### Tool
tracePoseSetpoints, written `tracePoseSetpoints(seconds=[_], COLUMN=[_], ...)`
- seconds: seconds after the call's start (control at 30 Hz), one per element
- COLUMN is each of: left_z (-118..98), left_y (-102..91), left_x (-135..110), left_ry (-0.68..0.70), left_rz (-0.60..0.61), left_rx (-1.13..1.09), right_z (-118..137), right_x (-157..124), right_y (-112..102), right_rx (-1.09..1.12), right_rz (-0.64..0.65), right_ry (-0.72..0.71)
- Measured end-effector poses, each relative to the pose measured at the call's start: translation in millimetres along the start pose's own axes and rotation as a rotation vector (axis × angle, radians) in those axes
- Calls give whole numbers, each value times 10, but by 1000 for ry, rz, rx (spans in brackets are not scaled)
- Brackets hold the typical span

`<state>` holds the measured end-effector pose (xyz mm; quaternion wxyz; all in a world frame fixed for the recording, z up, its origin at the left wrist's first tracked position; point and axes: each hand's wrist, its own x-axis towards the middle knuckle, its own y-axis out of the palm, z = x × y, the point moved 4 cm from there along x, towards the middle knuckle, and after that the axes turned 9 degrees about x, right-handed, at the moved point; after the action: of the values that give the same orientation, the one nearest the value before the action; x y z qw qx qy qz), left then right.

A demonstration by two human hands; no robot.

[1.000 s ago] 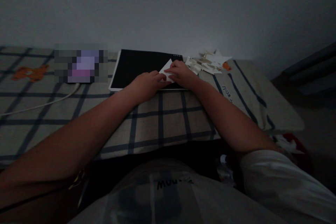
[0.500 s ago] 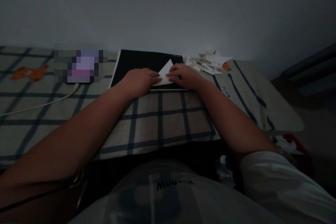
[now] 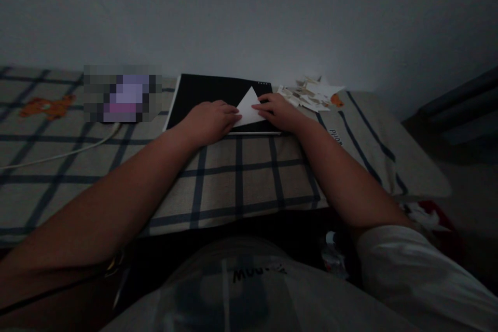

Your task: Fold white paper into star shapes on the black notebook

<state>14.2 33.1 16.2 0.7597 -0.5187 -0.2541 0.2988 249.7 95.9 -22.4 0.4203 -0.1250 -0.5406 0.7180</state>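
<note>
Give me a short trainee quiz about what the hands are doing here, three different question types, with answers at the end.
1. True or false: the paper scraps lie to the right of the black book.
2. The visible part of the white paper between the hands looks most like: a) a circle, b) a triangle, c) a star.
3. Which is nearer the scraps, the left hand or the right hand?

Key: 1 true; 2 b; 3 the right hand.

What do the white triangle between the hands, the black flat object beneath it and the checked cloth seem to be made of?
White triangle: probably matte paper; it looks thin, with straight, crisp edges.
Black flat object: perhaps card or plastic, dull; its surface looks even, but dimness hides detail.
Checked cloth: woven fabric, possibly cotton, matte, grainy and creased.
</note>
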Motion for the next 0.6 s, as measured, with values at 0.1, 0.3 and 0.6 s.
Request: tracePoseSetpoints(seconds=[0.1, 0.3, 0.6], left_z=[-2, -110, -147], left_y=[-34, -107, -63], left_x=[-1, -35, -59], left_ry=[17, 28, -34], left_rz=[-34, -10, 30], left_rx=[-9, -64, -69], right_z=[70, 232, 296], right_x=[11, 33, 17], right_y=[36, 49, -26], right_rx=[-63, -180, 50], right_rz=[-44, -155, 16], right_ry=[24, 89, -100])
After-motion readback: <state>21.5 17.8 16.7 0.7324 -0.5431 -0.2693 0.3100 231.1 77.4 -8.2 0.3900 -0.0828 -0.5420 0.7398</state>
